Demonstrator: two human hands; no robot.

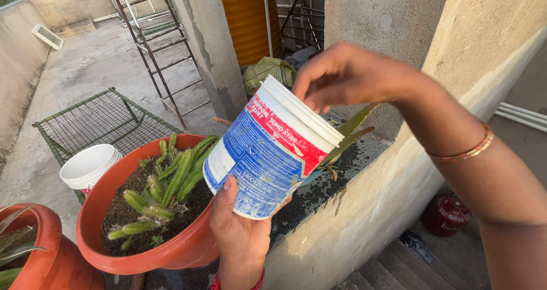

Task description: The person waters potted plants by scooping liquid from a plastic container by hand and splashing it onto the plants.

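Fingers of the left hand (pixel 239 233) wrap the base of a tilted blue-and-white plastic bucket (pixel 268 153), grasping it from below. The right hand (pixel 347 73) hovers at the bucket's rim, fingers loosely curled, holding nothing. Left of the bucket sits an orange pot (pixel 188 250) of green cactus (pixel 165 187); beyond the pot, a white bucket (pixel 88 166).

We are seeing two bare hands working here: one left hand (pixel 239 233) and one right hand (pixel 342 73). We are counting two white plastic tubs: one tilted tub with a blue and red label (pixel 268 153) and one plain white bucket (pixel 88 166) on the floor. We are counting two round terracotta-orange plant pots: one large pot of green cactus stems (pixel 171 250) and one pot at the left edge (pixel 48 256). We are also seeing one green wire-mesh frame (pixel 102 119), one rusty metal ladder (pixel 162 50), and one red gas cylinder (pixel 447 213).
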